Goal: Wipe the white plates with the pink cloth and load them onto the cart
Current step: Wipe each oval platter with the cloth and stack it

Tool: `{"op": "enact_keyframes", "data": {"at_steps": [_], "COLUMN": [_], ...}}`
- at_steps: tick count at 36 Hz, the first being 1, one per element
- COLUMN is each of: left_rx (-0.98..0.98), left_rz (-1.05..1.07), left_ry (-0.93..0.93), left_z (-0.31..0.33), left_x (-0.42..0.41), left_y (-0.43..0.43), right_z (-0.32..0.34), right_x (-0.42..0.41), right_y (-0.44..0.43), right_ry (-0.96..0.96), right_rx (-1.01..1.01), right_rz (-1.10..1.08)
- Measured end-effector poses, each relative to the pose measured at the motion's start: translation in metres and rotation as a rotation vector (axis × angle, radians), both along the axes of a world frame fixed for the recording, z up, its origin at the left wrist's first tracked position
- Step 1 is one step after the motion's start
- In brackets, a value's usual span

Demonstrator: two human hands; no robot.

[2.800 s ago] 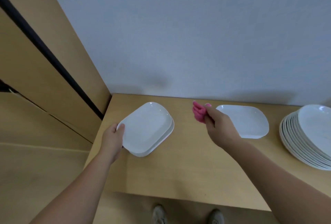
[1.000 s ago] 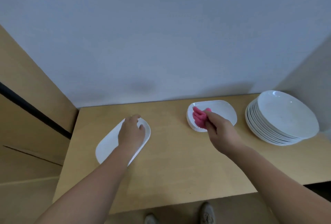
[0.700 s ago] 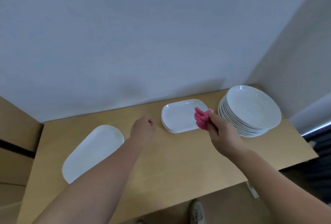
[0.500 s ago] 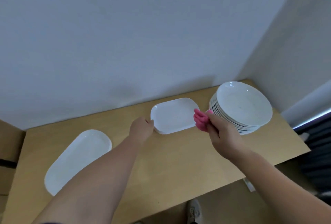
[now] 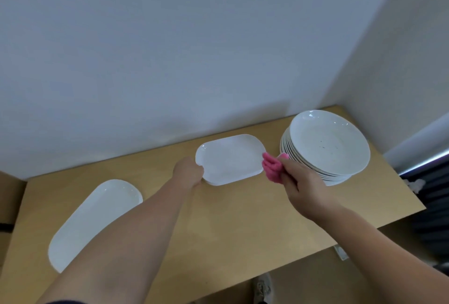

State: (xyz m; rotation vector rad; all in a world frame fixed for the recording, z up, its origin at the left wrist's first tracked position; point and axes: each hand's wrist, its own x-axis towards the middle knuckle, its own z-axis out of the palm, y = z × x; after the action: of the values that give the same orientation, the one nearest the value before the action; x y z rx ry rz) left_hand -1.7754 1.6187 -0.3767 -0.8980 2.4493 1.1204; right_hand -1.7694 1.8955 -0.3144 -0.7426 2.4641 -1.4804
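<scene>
A small white rectangular plate (image 5: 230, 159) lies on the wooden table (image 5: 238, 226) near the wall. My left hand (image 5: 188, 170) grips its left edge. My right hand (image 5: 300, 186) holds a bunched pink cloth (image 5: 272, 166) just off the plate's right edge. A tall stack of round white plates (image 5: 326, 144) stands at the table's right end; the top one shows dark specks. A long white plate (image 5: 92, 221) lies at the left, partly hidden by my left forearm.
A plain wall rises right behind the table, and a second wall closes the right corner. A dark curtain-like surface (image 5: 435, 206) hangs beyond the table's right edge. My shoe (image 5: 263, 288) shows on the floor below the front edge.
My left hand let go of the long plate at the left, moved right and took hold of the small plate's left edge. My view swung right. The cloth hand stayed beside that plate.
</scene>
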Motion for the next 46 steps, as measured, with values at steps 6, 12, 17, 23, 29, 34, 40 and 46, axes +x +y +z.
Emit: {"op": "enact_keyframes", "data": {"at_steps": [6, 12, 17, 23, 29, 34, 40, 46], "left_rx": [0.478, 0.776, 0.937, 1.037, 1.082, 1.211, 1.261, 1.194], "left_rz": [0.296, 0.433, 0.376, 0.329, 0.265, 0.274, 0.251, 0.187], "left_ry": [0.204, 0.350, 0.402, 0.460, 0.486, 0.513, 0.575, 0.659], "left_z": [0.006, 0.017, 0.035, 0.058, 0.067, 0.073, 0.084, 0.097], "left_x": [0.010, 0.034, 0.049, 0.057, 0.074, 0.082, 0.085, 0.077], "left_y": [-0.006, 0.005, 0.015, 0.021, 0.024, 0.026, 0.033, 0.037], "right_z": [0.001, 0.005, 0.012, 0.032, 0.065, 0.074, 0.064, 0.049], "right_x": [0.000, -0.004, -0.007, -0.015, -0.025, -0.032, -0.026, 0.026], "right_y": [0.002, 0.001, 0.004, -0.010, -0.040, -0.068, -0.085, -0.102], "right_ry": [0.008, 0.033, 0.051, 0.010, 0.233, 0.565, 0.564, 0.589], "right_rx": [0.021, -0.008, -0.060, -0.199, -0.085, 0.205, 0.492, 0.455], "right_rz": [-0.016, -0.047, -0.094, -0.153, -0.118, -0.134, -0.153, 0.053]}}
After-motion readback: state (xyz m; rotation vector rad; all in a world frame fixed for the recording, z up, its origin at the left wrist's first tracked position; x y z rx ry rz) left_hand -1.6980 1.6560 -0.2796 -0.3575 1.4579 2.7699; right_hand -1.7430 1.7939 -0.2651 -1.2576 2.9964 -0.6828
